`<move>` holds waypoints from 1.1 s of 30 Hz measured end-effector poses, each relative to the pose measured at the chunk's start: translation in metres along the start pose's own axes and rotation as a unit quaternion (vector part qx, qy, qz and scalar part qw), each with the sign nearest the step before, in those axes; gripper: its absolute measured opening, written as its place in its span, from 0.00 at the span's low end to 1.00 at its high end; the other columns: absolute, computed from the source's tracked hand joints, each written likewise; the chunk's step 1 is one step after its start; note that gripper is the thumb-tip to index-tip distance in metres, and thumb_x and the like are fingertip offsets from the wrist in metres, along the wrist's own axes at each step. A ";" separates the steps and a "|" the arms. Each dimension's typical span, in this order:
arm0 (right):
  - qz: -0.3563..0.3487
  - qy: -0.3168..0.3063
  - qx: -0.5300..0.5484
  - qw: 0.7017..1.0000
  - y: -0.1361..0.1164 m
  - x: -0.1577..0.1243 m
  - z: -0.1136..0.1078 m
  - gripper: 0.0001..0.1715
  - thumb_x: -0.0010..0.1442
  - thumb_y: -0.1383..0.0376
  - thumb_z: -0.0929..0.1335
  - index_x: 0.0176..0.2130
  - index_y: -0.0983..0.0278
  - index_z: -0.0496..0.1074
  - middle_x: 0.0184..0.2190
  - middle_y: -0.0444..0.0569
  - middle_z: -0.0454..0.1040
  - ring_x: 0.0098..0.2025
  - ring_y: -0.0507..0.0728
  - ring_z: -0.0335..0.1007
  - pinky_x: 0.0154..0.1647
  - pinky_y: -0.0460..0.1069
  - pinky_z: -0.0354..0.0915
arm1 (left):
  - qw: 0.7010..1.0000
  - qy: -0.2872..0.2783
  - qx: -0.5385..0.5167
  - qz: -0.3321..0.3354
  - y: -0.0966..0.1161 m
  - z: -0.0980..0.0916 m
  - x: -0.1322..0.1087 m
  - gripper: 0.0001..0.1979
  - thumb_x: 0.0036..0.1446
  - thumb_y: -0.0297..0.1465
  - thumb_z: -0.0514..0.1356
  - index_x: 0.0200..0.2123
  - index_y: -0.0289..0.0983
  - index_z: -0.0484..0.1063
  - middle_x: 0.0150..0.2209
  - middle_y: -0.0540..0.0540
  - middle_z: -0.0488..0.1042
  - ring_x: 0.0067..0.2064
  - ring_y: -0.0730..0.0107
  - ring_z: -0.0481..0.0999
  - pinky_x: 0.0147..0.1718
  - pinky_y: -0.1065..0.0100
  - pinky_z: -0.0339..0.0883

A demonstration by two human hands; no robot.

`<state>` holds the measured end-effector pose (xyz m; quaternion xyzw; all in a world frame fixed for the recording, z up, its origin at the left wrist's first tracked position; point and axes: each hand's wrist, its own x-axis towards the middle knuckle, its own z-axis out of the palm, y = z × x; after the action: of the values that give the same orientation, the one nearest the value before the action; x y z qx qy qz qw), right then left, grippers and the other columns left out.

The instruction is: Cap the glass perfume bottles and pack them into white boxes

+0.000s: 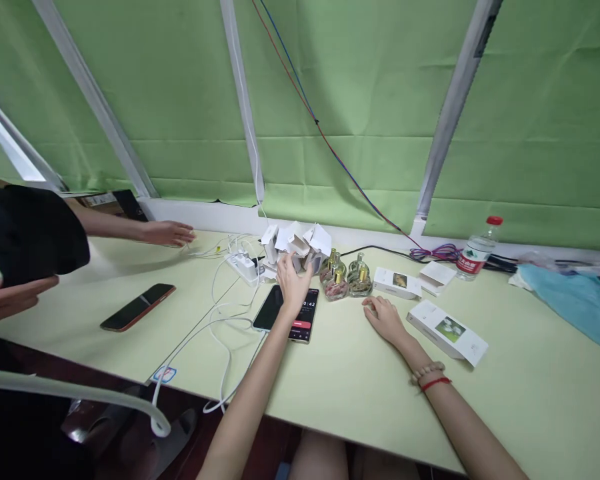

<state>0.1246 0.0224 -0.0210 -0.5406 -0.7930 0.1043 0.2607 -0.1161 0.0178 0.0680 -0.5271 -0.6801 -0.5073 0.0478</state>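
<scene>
My left hand (pixel 294 287) reaches over two phones to a pile of white cartons (pixel 296 239). Its thumb and fingers are apart at the near side of the pile; whether they touch a carton is hard to tell. Under that wrist lie a dark phone (pixel 267 310) and a phone with a lit timer screen (pixel 305 317). My right hand (pixel 386 320) rests on the table with loosely bent fingers and nothing in it. Between the hands and the wall stand several small glass bottles with gold necks (pixel 337 283). Right of them lies a white box with a picture (pixel 397 283).
Another white box (pixel 449 331) lies beside my right forearm. A red-capped water bottle (pixel 480 248) stands by the wall, near a blue cloth (pixel 570 300). White cables (pixel 225 320) trail from a power strip (pixel 243 265). At left, another person's hand (pixel 167 233) extends beyond an orange-edged phone (pixel 139 307).
</scene>
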 end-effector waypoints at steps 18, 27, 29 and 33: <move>-0.012 0.013 0.015 1.000 -0.001 0.005 0.004 0.13 0.58 0.62 0.59 0.36 0.61 0.70 0.28 0.46 0.67 0.35 0.57 0.64 0.39 0.51 0.56 | 0.978 -0.199 0.056 0.011 -0.021 0.041 0.103 0.28 0.46 0.43 0.61 0.51 0.38 0.67 0.54 0.36 0.64 0.58 0.49 0.63 0.54 0.57 0.58; -0.007 0.001 0.025 1.000 0.003 0.005 0.005 0.14 0.58 0.60 0.59 0.39 0.61 0.69 0.28 0.46 0.67 0.35 0.58 0.65 0.38 0.52 0.56 | 0.984 -0.156 0.034 0.080 0.003 0.063 0.075 0.20 0.56 0.29 0.53 0.53 0.39 0.65 0.58 0.37 0.56 0.61 0.53 0.58 0.55 0.56 0.60; -0.003 0.008 0.031 0.999 0.003 0.005 0.004 0.16 0.58 0.60 0.59 0.44 0.62 0.68 0.29 0.46 0.68 0.36 0.58 0.65 0.39 0.53 0.57 | 0.985 -0.151 0.025 0.077 0.008 0.064 0.081 0.18 0.57 0.28 0.52 0.51 0.40 0.67 0.57 0.38 0.57 0.60 0.54 0.59 0.54 0.57 0.61; -0.009 0.016 0.024 1.000 0.002 0.006 0.005 0.18 0.58 0.60 0.60 0.45 0.63 0.68 0.32 0.47 0.69 0.38 0.58 0.67 0.41 0.52 0.58 | 0.988 -0.141 0.005 0.055 0.015 0.066 0.100 0.14 0.56 0.26 0.51 0.45 0.39 0.69 0.52 0.38 0.61 0.53 0.52 0.67 0.48 0.55 0.65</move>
<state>0.1222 0.0294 -0.0242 -0.5287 -0.7908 0.1118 0.2874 -0.1181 0.1325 0.1061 -0.6299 -0.6526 -0.4207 -0.0177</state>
